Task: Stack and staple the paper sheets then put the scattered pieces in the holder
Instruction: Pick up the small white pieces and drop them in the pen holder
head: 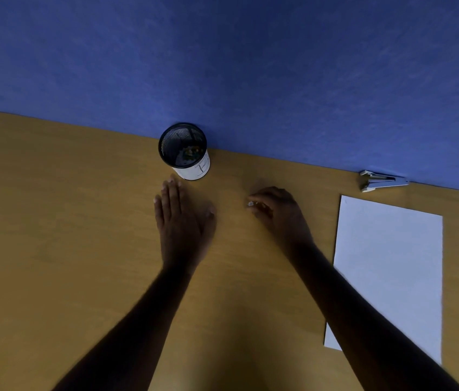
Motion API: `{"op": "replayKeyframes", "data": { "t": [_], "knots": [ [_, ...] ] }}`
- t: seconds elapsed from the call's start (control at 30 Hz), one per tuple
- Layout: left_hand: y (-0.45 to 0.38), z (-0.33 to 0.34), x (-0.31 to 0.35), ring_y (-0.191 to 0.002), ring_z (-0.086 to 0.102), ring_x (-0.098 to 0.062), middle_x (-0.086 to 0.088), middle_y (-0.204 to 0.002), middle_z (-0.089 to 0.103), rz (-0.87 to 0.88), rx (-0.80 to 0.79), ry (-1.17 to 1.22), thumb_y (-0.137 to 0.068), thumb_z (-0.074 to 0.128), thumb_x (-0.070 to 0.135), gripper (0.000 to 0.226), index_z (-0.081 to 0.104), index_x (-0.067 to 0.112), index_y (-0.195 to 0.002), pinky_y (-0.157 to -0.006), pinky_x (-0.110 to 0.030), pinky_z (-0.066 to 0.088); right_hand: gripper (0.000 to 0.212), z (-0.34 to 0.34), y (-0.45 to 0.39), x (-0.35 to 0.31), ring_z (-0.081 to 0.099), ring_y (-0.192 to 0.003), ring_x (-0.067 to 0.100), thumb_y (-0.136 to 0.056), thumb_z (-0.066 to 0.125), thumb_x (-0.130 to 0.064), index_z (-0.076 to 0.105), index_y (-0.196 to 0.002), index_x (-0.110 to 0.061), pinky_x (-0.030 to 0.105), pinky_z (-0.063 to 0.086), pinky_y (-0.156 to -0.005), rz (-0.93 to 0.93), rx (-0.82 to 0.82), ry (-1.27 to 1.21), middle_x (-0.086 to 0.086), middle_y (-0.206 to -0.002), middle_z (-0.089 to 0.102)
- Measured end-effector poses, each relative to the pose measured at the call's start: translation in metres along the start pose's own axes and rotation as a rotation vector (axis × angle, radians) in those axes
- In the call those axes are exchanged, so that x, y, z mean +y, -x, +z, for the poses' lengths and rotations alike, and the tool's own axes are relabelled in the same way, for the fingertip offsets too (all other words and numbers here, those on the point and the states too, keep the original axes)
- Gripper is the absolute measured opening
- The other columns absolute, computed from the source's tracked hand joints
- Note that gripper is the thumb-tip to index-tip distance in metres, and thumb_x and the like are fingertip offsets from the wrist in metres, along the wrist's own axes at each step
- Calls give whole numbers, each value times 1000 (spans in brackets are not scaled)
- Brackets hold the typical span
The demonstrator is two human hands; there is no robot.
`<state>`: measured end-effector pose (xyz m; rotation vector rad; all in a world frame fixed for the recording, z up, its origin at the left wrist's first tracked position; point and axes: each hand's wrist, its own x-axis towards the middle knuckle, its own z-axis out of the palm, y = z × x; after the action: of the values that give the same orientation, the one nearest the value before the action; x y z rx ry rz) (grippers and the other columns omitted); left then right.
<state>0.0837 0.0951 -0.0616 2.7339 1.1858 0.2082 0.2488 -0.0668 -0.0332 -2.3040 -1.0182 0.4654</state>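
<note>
Beside the black mesh holder (183,149), left hand (182,221) lies flat; right hand (276,211) pinches small pieces (251,204).

Black mesh holder (183,149) upright against the blue wall, small pieces inside; white paper stack (389,266) flat on the right; grey stapler (382,181) beyond it.
</note>
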Motion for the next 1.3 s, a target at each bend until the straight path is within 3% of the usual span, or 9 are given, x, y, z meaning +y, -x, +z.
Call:
{"op": "replayKeyframes", "data": {
  "t": [0.13, 0.37, 0.63, 0.77, 0.9, 1.03, 1.2, 1.3],
  "knots": [
    [0, -1, 1, -165, 14, -31, -17, -176, 19, -5, -9, 0, -101, 38, 59, 89, 22, 0, -165, -135, -52, 12, 21, 2, -2, -1, 60, -110, 13, -95, 70, -26, 76, -114, -20, 30, 49, -97, -12, 54, -41, -3, -114, 72],
    [0, -1, 1, -166, 14, -31, -17, -176, 20, -9, -9, 7, -101, 39, 60, 90, 21, 0, -165, -135, -52, 11, 16, 1, -2, -8, 57, -101, 3, -96, 69, -22, 78, -109, -21, 20, 45, -92, -2, 90, -88, -6, -106, 74],
    [1, -2, 1, -165, 14, -31, -18, -176, 20, -4, -5, 1, -101, 40, 60, 89, 22, -1, -165, -135, -53, 13, 15, 1, -3, -10, 60, -106, 17, -100, 61, -21, 71, -111, -17, 24, 43, -89, -106, 34, 71, 2, -111, 70],
    [0, -1, 0, -165, 16, -31, -18, -175, 21, 1, 1, 13, -101, 41, 59, 89, 23, 0, -165, -133, -54, 15, 15, 1, -5, -9, 59, -108, 18, -100, 61, -19, 68, -113, -17, 31, 50, -93, -146, 22, 121, 2, -113, 69],
    [0, -2, 1, -165, 15, -31, -17, -176, 20, -2, -5, 14, -100, 39, 59, 89, 22, 0, -165, -134, -54, 14, 20, -12, -8, -13, 64, -103, 5, -102, 59, -23, 68, -120, -18, 20, 50, -90, 97, 12, -316, -5, -113, 70],
    [1, -1, 2, -165, 16, -32, -18, -175, 22, 5, 2, 11, -101, 40, 58, 88, 24, -1, -164, -134, -53, 14, 21, -31, -19, -27, 68, -93, -4, -99, 65, -19, 72, -118, -15, 8, 50, -79, 261, 179, -644, -12, -103, 74],
    [0, 0, 2, -165, 17, -33, -18, -175, 23, 4, 1, 7, -101, 42, 57, 88, 25, -2, -164, -134, -54, 15, 17, -47, -48, -69, 69, -89, 10, -97, 67, -18, 73, -114, -18, 17, 53, -77, 137, 227, -708, -5, -98, 75],
    [1, 0, 2, -165, 18, -33, -18, -175, 22, -2, 12, 16, -101, 46, 57, 88, 25, -1, -164, -134, -54, 15, 20, -46, -74, -96, 66, -89, 2, -97, 67, -16, 72, -115, -11, 13, 50, -76, -54, 183, -582, -6, -99, 73]
  ]
}}
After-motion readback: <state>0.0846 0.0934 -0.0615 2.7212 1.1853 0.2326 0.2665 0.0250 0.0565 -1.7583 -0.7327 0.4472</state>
